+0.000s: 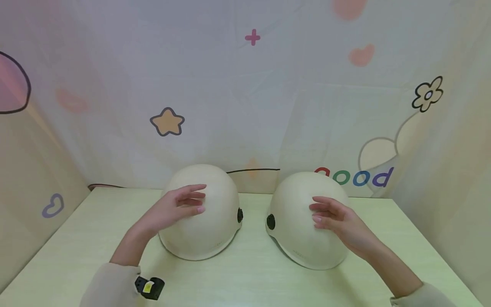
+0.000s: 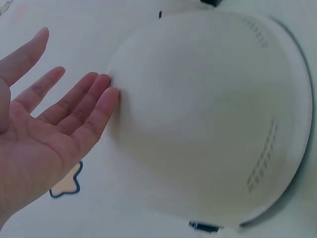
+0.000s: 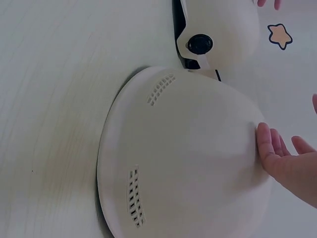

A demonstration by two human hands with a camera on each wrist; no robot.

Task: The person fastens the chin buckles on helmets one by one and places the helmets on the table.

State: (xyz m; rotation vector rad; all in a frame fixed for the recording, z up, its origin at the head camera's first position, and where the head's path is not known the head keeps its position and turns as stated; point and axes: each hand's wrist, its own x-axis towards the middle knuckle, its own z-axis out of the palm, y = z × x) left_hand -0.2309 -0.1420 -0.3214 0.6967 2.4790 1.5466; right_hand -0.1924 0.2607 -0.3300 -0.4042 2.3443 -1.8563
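Note:
Two cream-white helmets stand side by side on a pale table, domes up. Over the left helmet (image 1: 215, 187) my left hand (image 1: 180, 204) is held with its fingers loosely extended; in the left wrist view the fingertips (image 2: 111, 99) are at the dome's edge, and I cannot tell whether they touch. Near the right helmet (image 1: 299, 192) my right hand (image 1: 341, 219) has its fingers slightly bent, and in the right wrist view its fingertips (image 3: 262, 134) lie against or close to the dome. Neither hand grips anything. Black round side pivots (image 1: 270, 221) face each other across the gap.
The pale wood-grain table (image 1: 253, 281) reaches back to a printed curtain (image 1: 230, 94) with stars, hearts and letters. More curtain hangs at both sides. A small black device (image 1: 150, 288) is strapped at my left sleeve.

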